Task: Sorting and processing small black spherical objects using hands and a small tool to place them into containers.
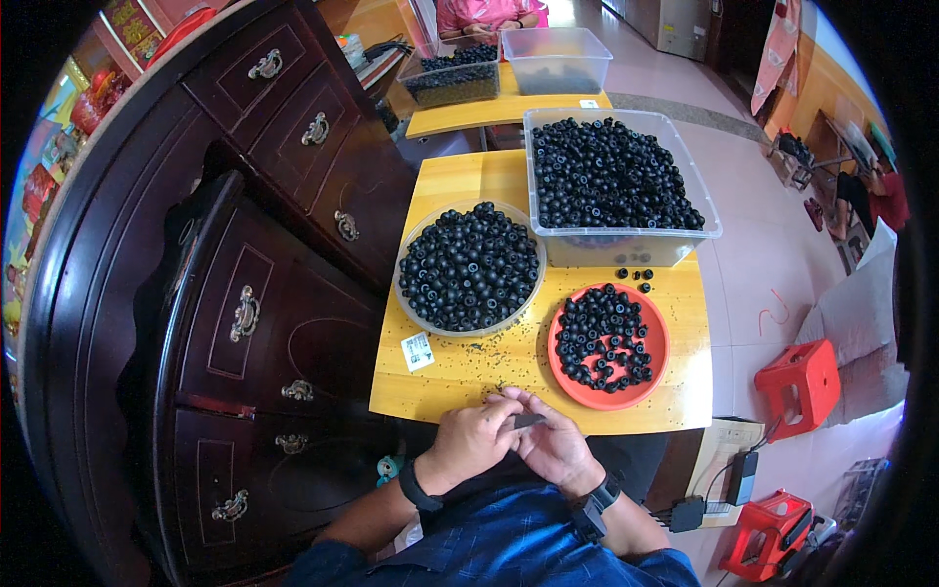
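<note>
The left hand (468,442) and right hand (558,452) meet with fingers curled, a dark flat piece (528,421) between them; which grips it, I cannot tell. Black beads (474,264) fill a tub (458,331) at twelve o'clock from them

The red plate (612,397) looks smooth plastic, the table (468,380) and cabinet (337,391) glossy wood.

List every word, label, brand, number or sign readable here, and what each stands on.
None can be read reliably.
Small white square label on the near yellow wooden table: dark print, too small.
Small white label on the far yellow wooden table: too small.
Red-bordered panel with gold markings, upper left: too blurred.
</note>
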`<action>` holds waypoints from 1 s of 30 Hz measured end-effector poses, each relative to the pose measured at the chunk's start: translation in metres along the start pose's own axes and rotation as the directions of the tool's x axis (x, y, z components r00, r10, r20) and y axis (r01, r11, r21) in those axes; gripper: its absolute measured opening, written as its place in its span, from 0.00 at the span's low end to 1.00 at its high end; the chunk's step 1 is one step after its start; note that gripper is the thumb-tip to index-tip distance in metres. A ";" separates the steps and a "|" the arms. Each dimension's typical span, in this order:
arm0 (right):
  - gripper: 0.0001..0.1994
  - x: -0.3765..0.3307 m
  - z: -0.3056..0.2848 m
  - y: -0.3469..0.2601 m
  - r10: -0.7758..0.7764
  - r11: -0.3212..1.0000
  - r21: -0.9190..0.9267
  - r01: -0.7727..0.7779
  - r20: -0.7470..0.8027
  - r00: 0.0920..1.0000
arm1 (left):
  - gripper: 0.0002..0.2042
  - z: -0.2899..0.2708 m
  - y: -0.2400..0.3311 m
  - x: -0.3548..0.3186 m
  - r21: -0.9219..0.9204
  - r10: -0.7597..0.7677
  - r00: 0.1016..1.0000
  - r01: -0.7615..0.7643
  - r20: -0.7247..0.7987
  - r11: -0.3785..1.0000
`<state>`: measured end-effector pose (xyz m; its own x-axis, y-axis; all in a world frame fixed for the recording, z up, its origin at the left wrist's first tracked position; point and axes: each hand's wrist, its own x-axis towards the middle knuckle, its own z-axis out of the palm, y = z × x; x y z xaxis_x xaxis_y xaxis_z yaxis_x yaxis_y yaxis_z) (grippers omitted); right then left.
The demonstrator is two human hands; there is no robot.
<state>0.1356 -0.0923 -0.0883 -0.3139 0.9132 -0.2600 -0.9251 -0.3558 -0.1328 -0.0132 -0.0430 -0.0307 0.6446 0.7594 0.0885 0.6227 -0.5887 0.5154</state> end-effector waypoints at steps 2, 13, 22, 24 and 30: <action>0.18 -0.001 -0.003 0.001 0.001 0.997 0.075 -0.006 0.061 0.998 | 0.11 -0.005 0.001 0.006 -0.170 0.011 0.982 -0.044 -0.189 0.984; 0.12 -0.002 -0.002 -0.002 0.115 0.993 0.010 -0.114 -0.018 0.993 | 0.15 -0.007 -0.007 0.002 -0.179 0.040 0.980 -0.076 -0.195 0.981; 0.12 -0.001 0.009 -0.003 0.068 0.994 -0.090 -0.069 -0.020 0.997 | 0.15 -0.007 0.000 0.001 -0.322 0.028 0.963 -0.117 -0.267 0.940; 0.12 -0.003 0.011 -0.005 0.053 0.992 -0.110 -0.055 -0.024 0.998 | 0.14 -0.007 -0.002 -0.001 -0.376 -0.029 0.976 -0.057 -0.218 0.925; 0.12 -0.003 0.007 -0.004 0.035 0.984 -0.176 -0.027 0.038 0.999 | 0.12 -0.008 0.002 -0.002 -0.489 -0.075 0.980 -0.024 -0.182 0.872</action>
<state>0.1387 -0.0925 -0.0798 -0.3537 0.9072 -0.2279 -0.8641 -0.4102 -0.2918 -0.0166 -0.0435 -0.0232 0.5046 0.8390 0.2035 0.3103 -0.3962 0.8641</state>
